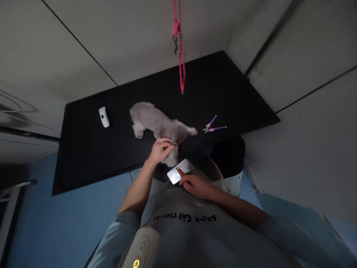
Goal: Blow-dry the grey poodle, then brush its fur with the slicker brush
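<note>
A small dog with short grey-white fur (150,116) is on the black table (119,149), its front end at the near edge. One leg stretches to the right, and where its head points is hard to make out. My left hand (161,150) lies on the dog's front part, fingers bent and pressed together on its fur. My right hand (196,186) is closed round the wooden handle of a slicker brush (174,175). The brush's shiny rectangular head sits just below the dog, in front of my apron, apart from the fur as far as I can see.
Pink-and-blue nail clippers (214,126) lie right of the dog. A white hair clipper (104,117) lies at the left. A pink grooming loop (182,74) hangs over the table's far side. A pale device with a yellow light (142,247) is near my body.
</note>
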A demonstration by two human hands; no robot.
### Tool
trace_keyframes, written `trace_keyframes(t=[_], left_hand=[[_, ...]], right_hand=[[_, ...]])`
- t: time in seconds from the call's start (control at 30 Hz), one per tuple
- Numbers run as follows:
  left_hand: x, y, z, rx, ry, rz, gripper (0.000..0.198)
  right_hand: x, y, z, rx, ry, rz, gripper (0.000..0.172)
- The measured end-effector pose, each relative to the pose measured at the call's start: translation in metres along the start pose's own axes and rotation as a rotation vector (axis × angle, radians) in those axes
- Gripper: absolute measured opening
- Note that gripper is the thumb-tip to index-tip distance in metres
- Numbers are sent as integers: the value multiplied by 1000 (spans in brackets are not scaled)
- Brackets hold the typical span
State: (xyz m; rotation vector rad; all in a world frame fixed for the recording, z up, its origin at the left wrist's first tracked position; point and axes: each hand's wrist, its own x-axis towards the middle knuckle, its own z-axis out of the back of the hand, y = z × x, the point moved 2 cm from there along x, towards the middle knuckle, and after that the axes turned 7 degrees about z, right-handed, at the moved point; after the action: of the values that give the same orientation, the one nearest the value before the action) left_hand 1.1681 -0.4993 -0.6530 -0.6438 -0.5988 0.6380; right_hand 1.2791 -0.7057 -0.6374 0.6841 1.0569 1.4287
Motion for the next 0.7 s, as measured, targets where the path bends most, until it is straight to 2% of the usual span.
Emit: trace_keyframes(t=[0.13,0.2,0.27,0.33,0.4,0.47,0.5,0.57,0.63,0.7], left_hand=[[-6,-13,5,112,-19,114,24],[-11,-26,4,250,-3,198,46],[-15,-40,2,386,35,289,63],[-16,-48,0,485,72,389,59],[-12,-47,1,520,84,479,45],[-8,-37,5,459,50,535,34],[-6,-29,8,388,13,558,31],[-4,-10,14,190,-89,623,28],[-6,9,19,-38,-210,723,30],[-12,22,21,-238,-327,830,35]], right_hand=[[8,-7,-11,124,-17,-44,25],[12,-10,-17,173,8,-73,25],[11,-12,-21,223,89,-92,24],[7,-13,-20,293,188,-92,22],[3,-14,-11,396,287,-98,19],[7,-15,4,523,276,-109,16],[13,-15,12,585,209,-104,15],[31,-16,24,687,-7,-63,10],[51,-16,22,751,-153,-9,7],[65,-14,5,764,-104,16,6]])
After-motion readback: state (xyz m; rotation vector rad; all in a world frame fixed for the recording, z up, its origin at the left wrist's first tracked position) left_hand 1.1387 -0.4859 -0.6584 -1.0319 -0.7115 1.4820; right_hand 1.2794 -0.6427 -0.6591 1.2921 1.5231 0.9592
